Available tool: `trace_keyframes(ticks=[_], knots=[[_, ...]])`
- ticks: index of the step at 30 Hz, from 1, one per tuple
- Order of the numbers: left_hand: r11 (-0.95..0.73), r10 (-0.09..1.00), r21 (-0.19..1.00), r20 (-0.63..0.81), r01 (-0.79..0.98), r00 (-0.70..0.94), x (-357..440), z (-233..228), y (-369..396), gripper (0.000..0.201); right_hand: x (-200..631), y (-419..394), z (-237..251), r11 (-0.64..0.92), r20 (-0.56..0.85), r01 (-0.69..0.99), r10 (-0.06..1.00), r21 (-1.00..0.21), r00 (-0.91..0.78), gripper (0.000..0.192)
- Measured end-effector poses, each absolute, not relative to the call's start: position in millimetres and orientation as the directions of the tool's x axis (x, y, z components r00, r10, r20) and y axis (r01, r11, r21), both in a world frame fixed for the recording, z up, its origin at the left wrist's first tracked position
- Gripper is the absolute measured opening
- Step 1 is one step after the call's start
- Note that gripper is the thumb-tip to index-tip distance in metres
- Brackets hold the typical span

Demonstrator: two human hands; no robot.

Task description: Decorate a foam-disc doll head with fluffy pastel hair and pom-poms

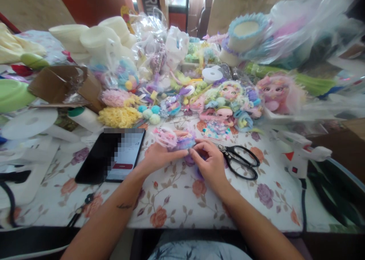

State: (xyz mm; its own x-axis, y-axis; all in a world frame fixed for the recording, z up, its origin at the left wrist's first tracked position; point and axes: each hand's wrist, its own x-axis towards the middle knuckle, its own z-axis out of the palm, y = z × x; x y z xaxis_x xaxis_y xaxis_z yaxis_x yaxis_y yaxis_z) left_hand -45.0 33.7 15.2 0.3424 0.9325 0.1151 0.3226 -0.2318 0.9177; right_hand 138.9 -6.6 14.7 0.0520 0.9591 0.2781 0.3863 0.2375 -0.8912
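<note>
In the middle of the flowered tablecloth, my left hand (159, 155) is closed around a soft pink and lilac craft piece (185, 141). Pink strands stick out above my left thumb; what exactly the piece is, I cannot make out. My right hand (209, 159) pinches the piece's right side with thumb and fingertips, close to my left thumb tip. Purple material shows below my fingers. Black-handled scissors (241, 161) lie just right of my right hand. A tablet (110, 155) with a partly lit screen rests left of my left forearm.
Behind my hands are piled doll heads (228, 92), pompoms (151, 113) and yellow yarn (119, 117). A cardboard box (64, 85) and a thread cone (84, 119) stand left. At right are a white glue gun (298, 153) and its cable.
</note>
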Motion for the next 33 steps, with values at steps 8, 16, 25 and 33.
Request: trace_keyframes(ticks=[8, 16, 25, 33], knots=[[-0.267, 0.883, 0.909, 0.098, 0.32, 0.459, -54.3, 21.1, 36.7, 0.064, 139.8, -6.8, 14.3, 0.229, 0.269, 0.371, 0.961, -0.9, 0.059, 0.018], [-0.273, 0.9, 0.899, 0.113, 0.342, 0.421, -48.6, 23.5, 33.6, 0.049, 140.4, -6.8, 13.8, 0.229, 0.273, 0.392, 0.96, -0.891, 0.059, 0.017], [-0.292, 0.9, 0.894, 0.137, 0.341, 0.413, -48.1, 20.5, 34.4, 0.049, 140.5, -7.6, 14.2, 0.233, 0.268, 0.384, 0.963, -0.893, 0.039, 0.015], [-0.272, 0.899, 0.895, 0.104, 0.354, 0.426, -52.1, 16.8, 35.6, 0.052, 141.6, -7.4, 13.5, 0.235, 0.268, 0.387, 0.963, -0.892, 0.034, 0.014]])
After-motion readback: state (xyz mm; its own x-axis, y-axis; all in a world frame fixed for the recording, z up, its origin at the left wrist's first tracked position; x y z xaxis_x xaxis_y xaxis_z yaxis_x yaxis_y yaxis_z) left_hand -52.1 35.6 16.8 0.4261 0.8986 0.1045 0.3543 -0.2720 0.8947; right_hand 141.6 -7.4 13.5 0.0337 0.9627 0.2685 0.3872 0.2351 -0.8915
